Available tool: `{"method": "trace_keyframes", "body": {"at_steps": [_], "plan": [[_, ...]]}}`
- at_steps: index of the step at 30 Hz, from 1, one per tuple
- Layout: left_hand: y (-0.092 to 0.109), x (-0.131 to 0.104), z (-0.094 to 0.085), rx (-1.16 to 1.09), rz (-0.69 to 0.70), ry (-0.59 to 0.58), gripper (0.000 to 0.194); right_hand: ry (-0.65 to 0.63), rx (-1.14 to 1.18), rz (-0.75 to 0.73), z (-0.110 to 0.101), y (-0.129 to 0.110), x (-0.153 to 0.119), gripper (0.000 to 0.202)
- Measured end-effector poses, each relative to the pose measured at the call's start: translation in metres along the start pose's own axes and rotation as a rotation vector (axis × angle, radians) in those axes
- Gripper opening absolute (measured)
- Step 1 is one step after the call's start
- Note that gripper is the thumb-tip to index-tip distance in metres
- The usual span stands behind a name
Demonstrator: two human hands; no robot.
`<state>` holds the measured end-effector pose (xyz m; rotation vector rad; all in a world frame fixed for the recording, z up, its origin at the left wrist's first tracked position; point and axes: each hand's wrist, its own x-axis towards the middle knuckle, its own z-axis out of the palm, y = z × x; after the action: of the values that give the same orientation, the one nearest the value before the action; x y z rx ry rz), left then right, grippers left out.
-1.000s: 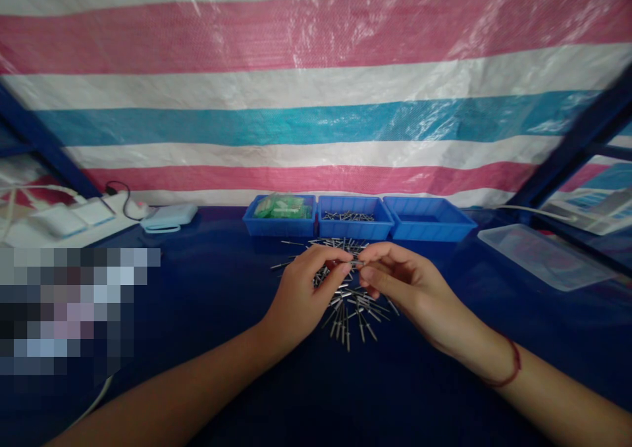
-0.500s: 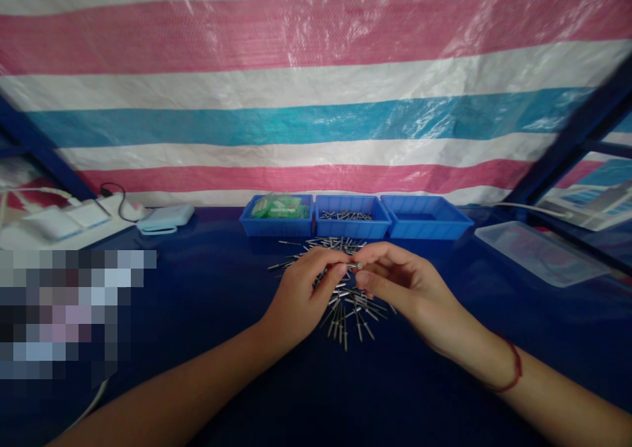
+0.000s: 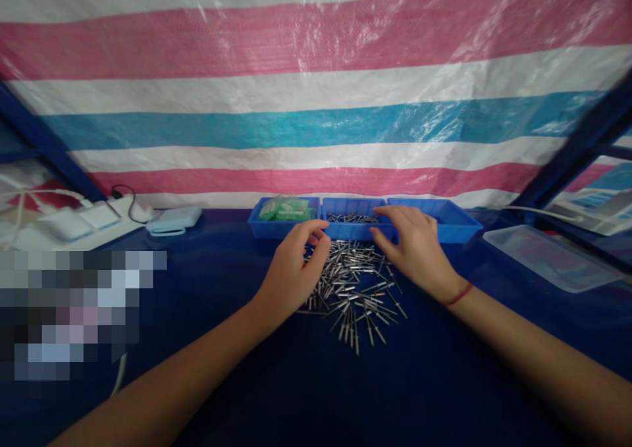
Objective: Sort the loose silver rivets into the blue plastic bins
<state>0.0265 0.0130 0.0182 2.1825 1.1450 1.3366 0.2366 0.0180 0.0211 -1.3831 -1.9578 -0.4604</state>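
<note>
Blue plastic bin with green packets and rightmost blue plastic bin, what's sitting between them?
A third blue plastic bin, holding thin silver metal rivets; the head view shows it.

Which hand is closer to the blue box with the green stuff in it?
The left hand. It is just in front of that blue box, toward its right corner; the right hand is farther right, by the middle box.

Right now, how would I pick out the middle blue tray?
Below the striped sheet, three blue trays stand in a row on the dark table. The middle tray alone shows loose metal pins inside; the left one has green plastic.
</note>
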Motion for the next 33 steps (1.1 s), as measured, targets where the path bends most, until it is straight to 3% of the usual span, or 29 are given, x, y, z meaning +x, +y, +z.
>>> {"method": "trace_keyframes", "body": {"at_steps": [7, 12, 16, 22, 33], "plan": [[-0.020, 0.006, -0.012, 0.180, 0.096, -0.257, 0.021, -0.062, 0.119, -0.021, -0.013, -0.005, -0.018, 0.019], [-0.016, 0.010, -0.023, 0.246, 0.240, -0.421, 0.022, -0.269, 0.340, -0.167, -0.018, -0.015, -0.024, 0.015], [-0.005, 0.002, -0.018, 0.311, 0.357, -0.553, 0.022, -0.451, 0.327, -0.285, -0.016, -0.023, -0.028, 0.025], [-0.004, -0.003, -0.014, 0.436, 0.333, -0.591, 0.022, -0.477, 0.255, -0.242, -0.014, -0.026, -0.031, 0.020], [-0.003, -0.004, -0.013, 0.442, 0.261, -0.592, 0.022, -0.439, 0.329, -0.220, -0.013, -0.027, -0.033, 0.017]]}}
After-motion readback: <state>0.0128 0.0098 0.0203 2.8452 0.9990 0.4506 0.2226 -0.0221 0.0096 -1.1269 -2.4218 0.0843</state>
